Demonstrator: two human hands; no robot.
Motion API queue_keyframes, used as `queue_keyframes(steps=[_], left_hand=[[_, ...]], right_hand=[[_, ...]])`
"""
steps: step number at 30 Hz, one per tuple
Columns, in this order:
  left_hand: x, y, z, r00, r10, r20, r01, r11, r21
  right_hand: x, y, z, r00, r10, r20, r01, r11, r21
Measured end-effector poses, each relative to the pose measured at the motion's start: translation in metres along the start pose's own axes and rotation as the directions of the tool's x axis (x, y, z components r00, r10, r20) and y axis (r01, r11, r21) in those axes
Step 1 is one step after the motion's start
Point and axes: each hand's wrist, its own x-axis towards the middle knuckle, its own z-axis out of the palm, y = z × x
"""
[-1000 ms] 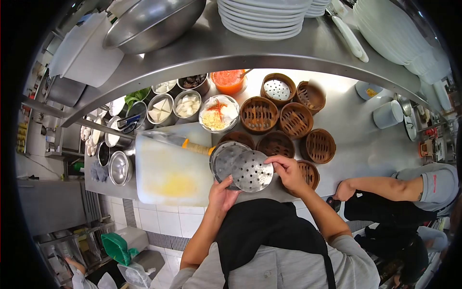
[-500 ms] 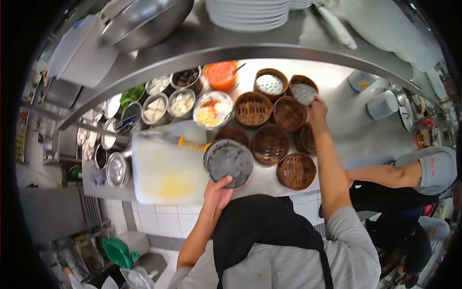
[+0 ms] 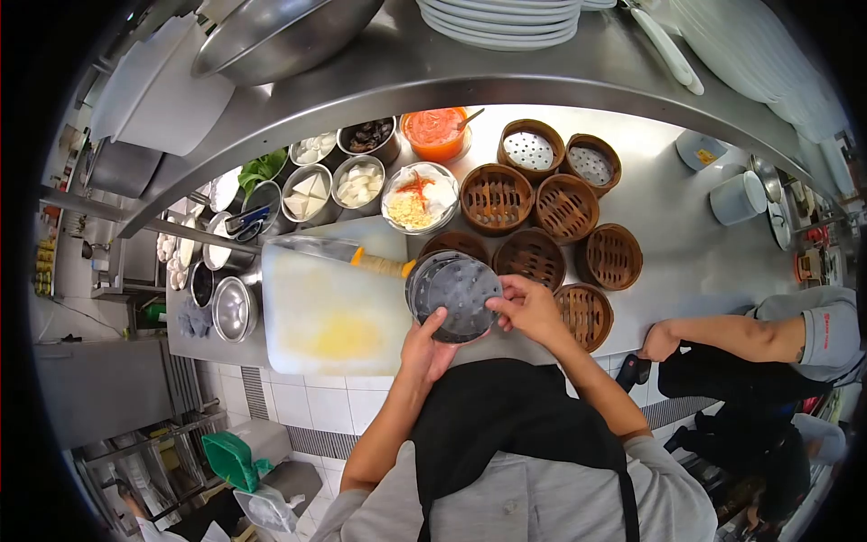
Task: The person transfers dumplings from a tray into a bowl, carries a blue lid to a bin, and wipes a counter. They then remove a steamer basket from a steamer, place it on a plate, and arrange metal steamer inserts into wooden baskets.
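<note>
My left hand (image 3: 429,350) holds a stack of round, grey, perforated steamer liners (image 3: 452,289) from below, its thumb on top. At the stack's right edge, my right hand (image 3: 531,310) pinches the rim of the top liner between thumb and fingers. Several brown round steamer baskets with slatted bottoms, such as the near one (image 3: 587,316), stand just beyond and right of my hands. A grey liner (image 3: 591,166) lies in the far right basket. Beside it, another basket holds a white perforated liner (image 3: 528,151).
A knife (image 3: 384,264) rests across the white cutting board (image 3: 339,352) on the left. Behind are metal tubs of ingredients, a bowl of white, yellow and red food (image 3: 421,200) and an orange sauce tub (image 3: 435,132). A steel shelf (image 3: 379,86) crosses above. A co-worker's arm (image 3: 722,339) is at right.
My right hand has come back from the far right basket to the liner stack; a grey liner now lies flat in that basket. My left hand still holds the stack.
</note>
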Motion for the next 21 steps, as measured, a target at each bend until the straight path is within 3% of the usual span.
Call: queue_keyframes(steps=[6, 14, 19, 21], left_hand=[[-0.005, -0.006, 0.0, 1.0, -0.022, -0.02, 0.022, 0.999, 0.025], [-0.004, -0.006, -0.015, 0.998, 0.029, -0.059, -0.024, 0.997, 0.078], [-0.006, -0.005, -0.014, 0.996, 0.048, -0.07, -0.041, 0.994, 0.096], [-0.007, -0.004, -0.015, 0.997, 0.048, -0.067, -0.041, 0.994, 0.1]], right_hand=[[-0.005, 0.004, -0.032, 0.995, 0.008, -0.097, -0.004, 0.999, 0.032], [0.011, 0.012, -0.078, 0.954, 0.011, -0.3, 0.133, 0.879, 0.457], [0.028, 0.018, -0.096, 0.89, 0.046, -0.454, 0.196, 0.86, 0.472], [0.029, 0.021, -0.099, 0.895, 0.037, -0.444, 0.2, 0.857, 0.474]])
